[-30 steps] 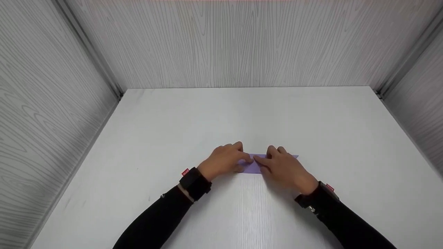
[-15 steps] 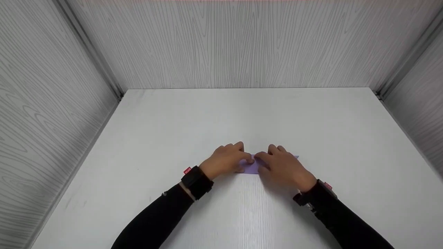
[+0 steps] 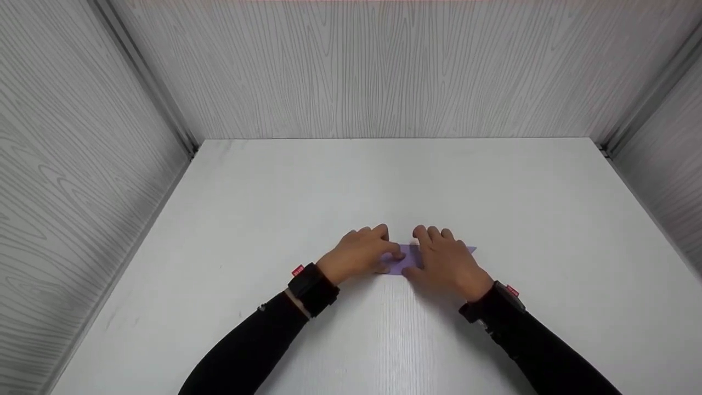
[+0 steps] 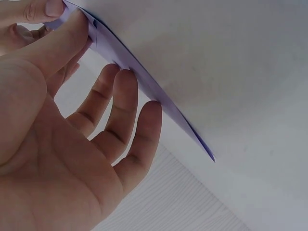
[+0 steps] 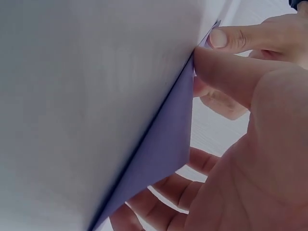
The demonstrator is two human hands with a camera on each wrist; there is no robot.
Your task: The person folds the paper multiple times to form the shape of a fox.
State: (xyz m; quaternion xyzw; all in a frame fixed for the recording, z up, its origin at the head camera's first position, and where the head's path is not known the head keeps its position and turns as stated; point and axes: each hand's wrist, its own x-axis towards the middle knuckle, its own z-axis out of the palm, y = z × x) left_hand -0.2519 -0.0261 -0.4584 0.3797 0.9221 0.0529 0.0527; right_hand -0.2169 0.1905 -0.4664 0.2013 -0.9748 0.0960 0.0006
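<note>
A purple sheet of folded paper [image 3: 396, 267] lies on the white table, its pointed right end showing beyond the right hand. My left hand [image 3: 357, 255] holds its left part, with a bent index finger on top and the thumb at the near edge. In the left wrist view, the other fingertips touch the far side of the paper [image 4: 144, 84]. My right hand [image 3: 447, 264] spans the right part, thumb on the near edge and fingers over the far edge. A slanted flap of the paper [image 5: 166, 132] shows in the right wrist view. Both hands cover much of the sheet.
The white tabletop [image 3: 307, 186] is bounded by a wood-grain back panel [image 3: 351, 71], a left side panel [image 3: 71, 164] and a right side panel [image 3: 666, 159]. Black bands [image 3: 312, 289] sit on both wrists below black sleeves.
The right hand's index finger has lifted from the paper's middle and reached to its far edge, while its thumb has slid left along the near edge. The left hand stays nearly still.
</note>
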